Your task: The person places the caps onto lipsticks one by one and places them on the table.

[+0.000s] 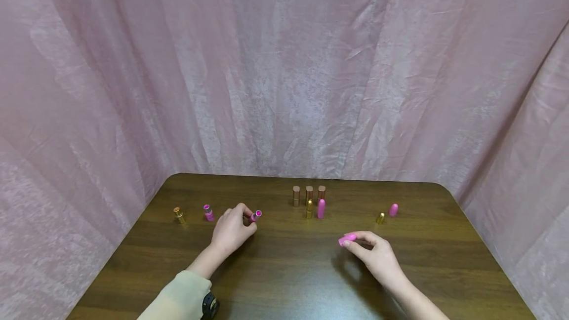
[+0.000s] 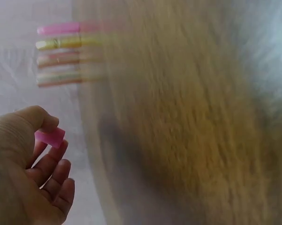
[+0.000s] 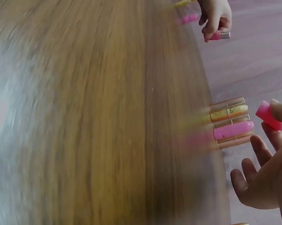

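My left hand (image 1: 230, 231) pinches an uncapped pink lipstick tube (image 1: 255, 216) by its base, with the silver collar and magenta tip at the upper end. Right of centre, my right hand (image 1: 374, 257) holds a pink lipstick cap (image 1: 347, 239), tilted, between thumb and fingers. The same cap (image 3: 268, 115) shows in the right wrist view, with the other fingers loosely bent below it. In the left wrist view only the pink base (image 2: 54, 138) of the tube is visible between thumb and fingertips. The tube and cap are well apart.
Left of my left hand stand an uncapped gold lipstick (image 1: 179, 215) and an uncapped pink lipstick (image 1: 208, 213). Three copper lipsticks (image 1: 296, 196) stand behind a closed gold lipstick (image 1: 309, 209) and closed pink lipstick (image 1: 321, 209). A gold cap (image 1: 380, 218) and another pink cap (image 1: 393, 210) stand right.
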Demonstrator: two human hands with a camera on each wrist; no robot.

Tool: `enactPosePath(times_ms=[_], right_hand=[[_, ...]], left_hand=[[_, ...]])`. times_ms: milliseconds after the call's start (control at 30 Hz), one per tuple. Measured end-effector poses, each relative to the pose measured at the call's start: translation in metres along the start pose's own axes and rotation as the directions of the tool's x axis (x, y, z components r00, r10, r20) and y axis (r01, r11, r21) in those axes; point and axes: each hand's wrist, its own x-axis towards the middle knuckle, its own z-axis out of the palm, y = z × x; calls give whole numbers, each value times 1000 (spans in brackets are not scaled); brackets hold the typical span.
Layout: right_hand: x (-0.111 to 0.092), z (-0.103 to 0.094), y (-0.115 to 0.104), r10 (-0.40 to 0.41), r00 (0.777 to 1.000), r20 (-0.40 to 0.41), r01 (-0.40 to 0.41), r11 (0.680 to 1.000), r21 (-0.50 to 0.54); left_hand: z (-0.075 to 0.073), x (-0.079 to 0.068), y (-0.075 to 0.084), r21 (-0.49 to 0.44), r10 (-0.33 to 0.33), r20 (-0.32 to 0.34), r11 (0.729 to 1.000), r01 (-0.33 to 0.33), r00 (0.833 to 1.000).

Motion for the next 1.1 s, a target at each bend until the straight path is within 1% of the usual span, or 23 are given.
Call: enactPosePath(times_ms=[133,233,300,400,500,567,600,667,767,933,1100], right_hand=[[0,2,-2,93,996,-12,-91,992,90],[0,3,-3,133,991,-28,-128,982,138],[1,4,-4,161,986,-40,-150,970,191],[3,7,-6,202,977,-69,-173,940,294],[5,12,-9,248,965,-81,-193,886,421],[6,16,-10,272,959,-83,-197,845,497],[6,18,-11,280,957,-80,-197,825,529],[6,21,-12,287,955,-80,-193,799,570],[6,26,-14,293,953,-75,-191,776,601],[4,32,-15,310,947,-79,-191,747,637],[2,38,-16,309,948,-72,-191,738,648]], left_hand=[[-6,-9,14,15,109,-2,994,-109,994],[-9,-15,25,45,202,-3,979,-201,979],[-11,-19,32,77,262,-7,962,-261,965],[-13,-22,43,132,345,-13,931,-340,939],[-15,-25,53,180,423,-20,893,-413,906],[-15,-26,60,206,473,-24,865,-458,881],[-15,-27,63,217,496,-28,850,-480,868],[-15,-27,70,233,536,-30,825,-515,844],[-15,-27,79,247,568,-32,802,-544,822],[-12,-25,93,247,583,-32,792,-559,812],[-9,-23,104,263,601,-21,775,-575,799]])
